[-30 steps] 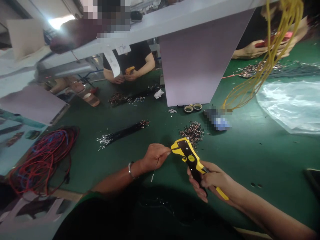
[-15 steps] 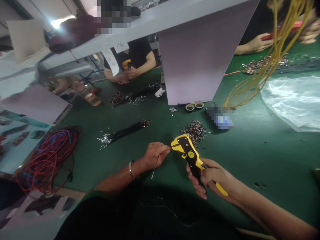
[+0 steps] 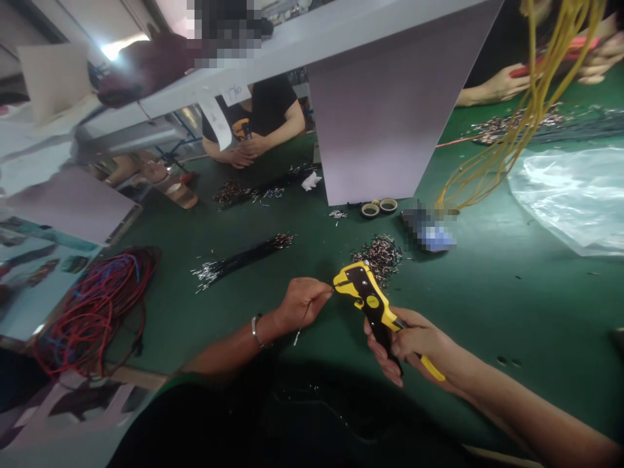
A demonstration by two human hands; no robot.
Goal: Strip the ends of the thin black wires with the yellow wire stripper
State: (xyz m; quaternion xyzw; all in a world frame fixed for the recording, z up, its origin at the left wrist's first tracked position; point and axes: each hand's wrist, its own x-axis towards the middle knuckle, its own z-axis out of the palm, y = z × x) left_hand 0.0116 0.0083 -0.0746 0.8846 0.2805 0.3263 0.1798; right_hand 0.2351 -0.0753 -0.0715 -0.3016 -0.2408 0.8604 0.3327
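Note:
My right hand (image 3: 412, 344) is wrapped round the handles of a yellow and black wire stripper (image 3: 365, 292), its jaws pointing up and left. Between the pinched fingers of my left hand (image 3: 302, 302) is a thin black wire (image 3: 304, 320), whose silvery end dangles below. The other end of that wire is at the stripper's jaws; whether they are clamped on it I cannot tell. Just behind the tool lies a heap of short dark and copper-coloured scraps (image 3: 383, 255). A bundle of black wires (image 3: 244, 260), with silvery ends at left and copper ends at right, rests on the green table (image 3: 487, 305).
Two tape rolls (image 3: 379, 207) sit by an upright panel (image 3: 375, 130). Red and blue cables (image 3: 97, 312) lie coiled at left. Yellow wires (image 3: 517, 156) hang at right, near a clear plastic sheet (image 3: 575, 201). Co-workers' hands (image 3: 248, 149) show across the table.
My hands, the wire and the stripper keep almost the same place. The view has shifted very slightly, and a co-worker's hands across the table have moved a little.

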